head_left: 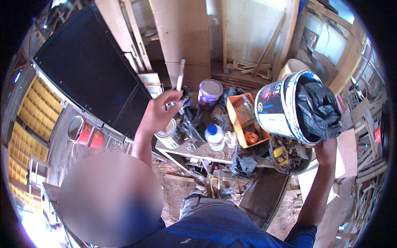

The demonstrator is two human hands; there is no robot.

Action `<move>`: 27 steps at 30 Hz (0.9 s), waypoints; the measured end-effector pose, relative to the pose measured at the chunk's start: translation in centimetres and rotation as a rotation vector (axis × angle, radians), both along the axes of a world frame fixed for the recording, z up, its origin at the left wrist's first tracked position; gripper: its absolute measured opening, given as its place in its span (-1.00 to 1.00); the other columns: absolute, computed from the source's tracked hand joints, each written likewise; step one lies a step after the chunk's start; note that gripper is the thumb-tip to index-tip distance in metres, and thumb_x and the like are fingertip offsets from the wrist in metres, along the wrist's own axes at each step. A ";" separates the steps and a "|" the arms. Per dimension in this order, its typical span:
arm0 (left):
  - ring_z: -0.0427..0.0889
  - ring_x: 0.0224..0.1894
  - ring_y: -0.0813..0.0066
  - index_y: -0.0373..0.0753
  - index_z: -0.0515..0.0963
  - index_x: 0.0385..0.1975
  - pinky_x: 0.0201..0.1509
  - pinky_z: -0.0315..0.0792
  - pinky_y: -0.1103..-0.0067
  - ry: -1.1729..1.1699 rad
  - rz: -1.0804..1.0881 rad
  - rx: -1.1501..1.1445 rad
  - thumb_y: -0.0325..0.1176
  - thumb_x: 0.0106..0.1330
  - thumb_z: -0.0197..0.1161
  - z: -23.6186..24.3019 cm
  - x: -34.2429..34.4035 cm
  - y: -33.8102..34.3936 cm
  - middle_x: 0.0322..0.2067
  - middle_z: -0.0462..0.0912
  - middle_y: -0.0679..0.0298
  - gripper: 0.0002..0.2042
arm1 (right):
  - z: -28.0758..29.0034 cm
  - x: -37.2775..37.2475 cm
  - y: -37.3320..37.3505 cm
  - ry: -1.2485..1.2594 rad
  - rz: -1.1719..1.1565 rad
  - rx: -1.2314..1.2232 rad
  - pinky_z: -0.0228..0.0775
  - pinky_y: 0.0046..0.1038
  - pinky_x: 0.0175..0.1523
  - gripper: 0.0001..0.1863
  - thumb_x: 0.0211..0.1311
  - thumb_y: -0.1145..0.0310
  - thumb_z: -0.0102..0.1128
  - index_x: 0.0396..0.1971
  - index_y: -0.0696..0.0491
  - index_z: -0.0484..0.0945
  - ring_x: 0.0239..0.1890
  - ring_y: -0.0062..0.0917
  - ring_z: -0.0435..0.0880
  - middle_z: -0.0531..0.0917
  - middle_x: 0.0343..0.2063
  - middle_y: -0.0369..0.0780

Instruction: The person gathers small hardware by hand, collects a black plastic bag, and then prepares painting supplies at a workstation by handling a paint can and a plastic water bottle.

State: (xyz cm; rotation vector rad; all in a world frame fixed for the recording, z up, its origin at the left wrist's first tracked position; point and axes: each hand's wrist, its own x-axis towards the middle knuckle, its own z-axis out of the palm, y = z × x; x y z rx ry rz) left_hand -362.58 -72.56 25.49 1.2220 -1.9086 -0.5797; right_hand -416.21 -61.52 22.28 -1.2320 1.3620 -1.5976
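Observation:
My right hand (326,148) grips a dark paint bucket (271,108) from beneath, near its rim. The bucket is tilted, its mouth toward the right, above the bench. A crumpled black plastic bag (316,109) bulges from that mouth. Over the bench's left part, my left hand (160,112) has its thumb and forefinger apart. A slim pale stick, perhaps a brush (180,75), rises just beyond its fingertips; contact cannot be made out. Close below that hand stands a white can (168,134). A purple-lidded tub (210,93) and a white bottle with a blue cap (214,137) stand to its right.
An orange crate (236,118) with tools sits on the bench (206,153), and a round basin (304,163) of small parts beside it. A black panel (93,62) leans at left, near a red bucket (89,134). Scrap wood (366,165) lies at right. A blurred patch covers the lower left.

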 end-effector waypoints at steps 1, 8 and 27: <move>0.65 0.11 0.25 -0.32 0.52 0.16 0.24 0.46 0.39 -0.065 0.110 0.023 -0.25 0.25 0.41 -1.6 2.4 1.2 -0.01 0.68 0.01 -0.50 | 0.8 2.8 -1.2 -0.136 0.046 -0.005 0.70 -0.32 -0.25 -0.56 0.38 0.29 0.09 0.17 0.19 0.43 -0.15 -0.30 0.74 0.64 0.01 -0.05; 0.13 0.45 -0.17 0.01 0.29 0.41 0.47 0.21 0.18 -0.454 0.317 0.018 0.01 -0.15 0.61 -12.3 5.6 3.8 0.45 0.04 -0.13 -0.01 | 3.5 10.2 -8.1 -0.237 0.351 0.086 0.77 -0.30 -0.29 -0.45 0.49 0.08 -0.13 0.17 0.26 0.42 -0.25 -0.20 0.79 0.71 -0.08 0.00; 0.42 0.26 -0.05 -0.05 0.49 0.25 0.28 0.41 0.17 -0.225 0.667 -0.145 -0.27 -0.25 0.61 -8.8 21.6 13.5 0.23 0.36 -0.02 -0.14 | -1.7 39.5 -7.9 -0.209 0.561 0.616 0.73 -0.24 -0.41 -0.61 0.37 0.14 0.11 0.00 0.12 0.54 -0.39 -0.28 0.78 0.74 -0.28 -0.05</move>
